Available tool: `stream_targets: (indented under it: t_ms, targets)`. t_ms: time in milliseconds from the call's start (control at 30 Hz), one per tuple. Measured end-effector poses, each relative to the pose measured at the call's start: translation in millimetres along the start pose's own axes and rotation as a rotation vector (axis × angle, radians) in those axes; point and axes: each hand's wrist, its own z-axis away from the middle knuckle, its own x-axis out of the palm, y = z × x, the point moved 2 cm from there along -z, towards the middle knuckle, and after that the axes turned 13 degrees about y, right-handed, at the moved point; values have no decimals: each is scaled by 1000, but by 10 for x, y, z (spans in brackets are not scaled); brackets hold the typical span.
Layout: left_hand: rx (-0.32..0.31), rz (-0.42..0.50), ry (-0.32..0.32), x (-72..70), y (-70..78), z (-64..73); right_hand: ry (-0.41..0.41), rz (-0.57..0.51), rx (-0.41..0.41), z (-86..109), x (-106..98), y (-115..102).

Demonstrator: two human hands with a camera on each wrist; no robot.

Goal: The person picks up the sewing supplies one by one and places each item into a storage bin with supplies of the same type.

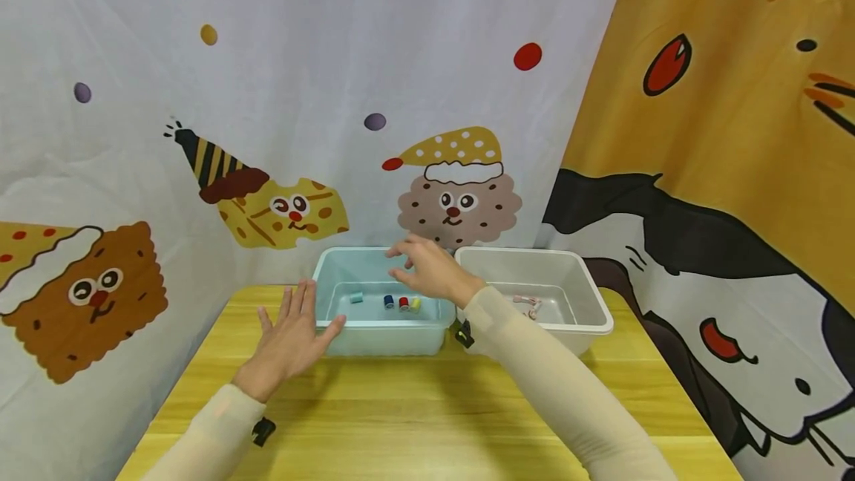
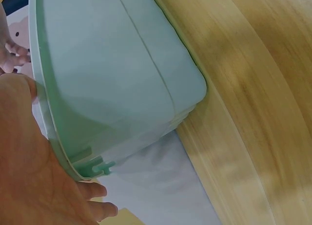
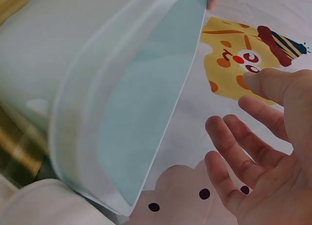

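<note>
A light blue plastic bin (image 1: 387, 340) stands on the wooden table. On its floor lie several small cylinders that look like thread spools, among them a light blue one (image 1: 356, 297), a dark blue one (image 1: 389, 302), a red one (image 1: 404, 303) and a yellow one (image 1: 416, 305). My left hand (image 1: 287, 340) is at the bin's front left corner, fingers spread and extended, and nothing is in it. Above the bin's right part hovers my right hand (image 1: 430, 271). Its fingers are relaxed and slightly bent, holding nothing in the right wrist view.
Right beside the blue bin stands a white bin (image 1: 599, 324) with a few small pink pieces (image 1: 526, 299) inside. The wooden table (image 1: 401, 421) extends in front of both. A white cloth (image 1: 287, 80) with cartoon prints hangs close behind the bins.
</note>
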Motion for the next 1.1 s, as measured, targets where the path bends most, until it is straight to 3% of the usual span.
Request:
stream_targets:
  t_ms: [1100]
  targets:
    - [-13, 20, -3, 0, 3, 12, 60, -11, -26, 482, 8, -5]
